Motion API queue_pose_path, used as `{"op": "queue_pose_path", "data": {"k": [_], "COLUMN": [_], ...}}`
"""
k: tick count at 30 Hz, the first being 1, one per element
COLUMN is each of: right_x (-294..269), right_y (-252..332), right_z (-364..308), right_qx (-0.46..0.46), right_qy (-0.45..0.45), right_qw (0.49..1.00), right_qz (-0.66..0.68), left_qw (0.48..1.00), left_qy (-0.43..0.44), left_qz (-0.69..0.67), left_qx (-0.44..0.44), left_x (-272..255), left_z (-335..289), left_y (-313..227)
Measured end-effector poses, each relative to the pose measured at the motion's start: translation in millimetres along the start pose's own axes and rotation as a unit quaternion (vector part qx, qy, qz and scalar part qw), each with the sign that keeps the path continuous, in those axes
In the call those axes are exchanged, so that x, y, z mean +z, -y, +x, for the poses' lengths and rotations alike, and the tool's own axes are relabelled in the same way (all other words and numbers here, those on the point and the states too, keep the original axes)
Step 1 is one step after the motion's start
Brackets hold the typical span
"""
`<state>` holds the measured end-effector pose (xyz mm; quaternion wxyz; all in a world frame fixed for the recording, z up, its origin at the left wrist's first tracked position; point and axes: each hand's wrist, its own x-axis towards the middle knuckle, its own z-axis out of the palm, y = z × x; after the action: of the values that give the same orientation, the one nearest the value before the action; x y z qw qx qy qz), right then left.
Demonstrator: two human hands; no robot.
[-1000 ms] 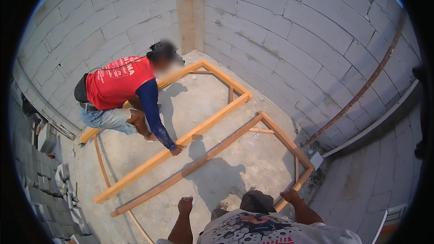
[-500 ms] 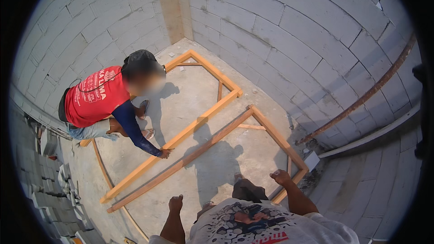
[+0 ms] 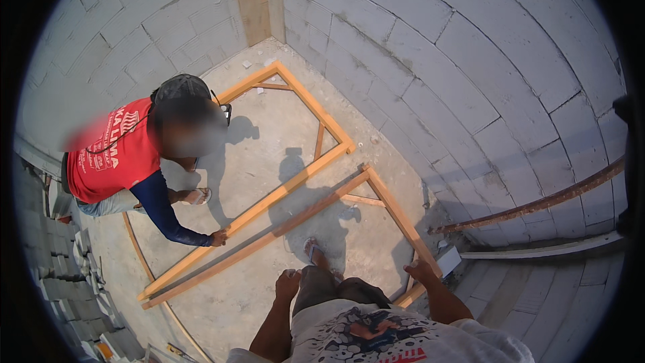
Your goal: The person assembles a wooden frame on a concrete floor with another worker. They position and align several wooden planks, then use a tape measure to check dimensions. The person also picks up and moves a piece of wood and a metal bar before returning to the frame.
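My left hand (image 3: 287, 284) hangs in front of my shorts, its fingers curled in, with nothing seen in it. On the right, my right hand (image 3: 421, 272) is also curled, and overlaps the near corner of a brownish wooden frame (image 3: 306, 210) lying on the floor; no grip on the wood shows. Beyond it lies a lighter orange-brown wooden frame (image 3: 289, 185), their long beams nearly side by side. Both frames have short diagonal braces at corners. A crouching co-worker in a red and blue shirt (image 3: 121, 151) rests a hand (image 3: 218, 237) on the lighter frame's beam.
Grey block walls (image 3: 430, 60) enclose the concrete floor (image 3: 235, 175). A rusty bar (image 3: 531, 203) and a pale strip (image 3: 537, 253) run along the right wall. Stacked grey blocks (image 3: 60, 282) line the left side. My sandalled foot (image 3: 316, 253) stands beside the brownish frame.
My view has shifted and my foot has come forward into sight. My left hand is now closer to my body. The co-worker's hand appears further down the beam, toward its near-left end.
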<state>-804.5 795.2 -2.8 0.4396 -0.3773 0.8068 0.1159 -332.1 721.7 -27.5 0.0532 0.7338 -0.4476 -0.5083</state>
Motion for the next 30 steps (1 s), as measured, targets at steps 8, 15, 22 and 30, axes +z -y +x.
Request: {"op": "queue_pose_path", "data": {"k": [8, 15, 22, 30], "right_x": [-67.0, -145.7, -161.5, -96.8], "right_y": [93.1, 166.4, 186.5, 256.9], "right_z": [47.3, 121.0, 333.5, 631.9], "right_qx": [-0.044, -0.104, -0.195, -0.176], "right_qy": [-0.049, -0.001, 0.006, -0.101], "right_qw": [0.998, 0.994, 0.975, 0.975], "right_qz": [-0.014, -0.033, -0.103, -0.088], "left_qw": [0.996, 0.985, 0.959, 0.96], "left_qy": [-0.059, -0.16, -0.254, -0.271], "left_qz": [0.032, -0.04, -0.069, 0.034], "left_qx": [-0.06, -0.044, -0.103, -0.052], "left_x": [-46.8, -87.7, 23.6, 222.5], "left_z": [86.3, 151.6, 216.0, 418.4], "left_y": [4.9, -92.3, -116.2, -81.1]}}
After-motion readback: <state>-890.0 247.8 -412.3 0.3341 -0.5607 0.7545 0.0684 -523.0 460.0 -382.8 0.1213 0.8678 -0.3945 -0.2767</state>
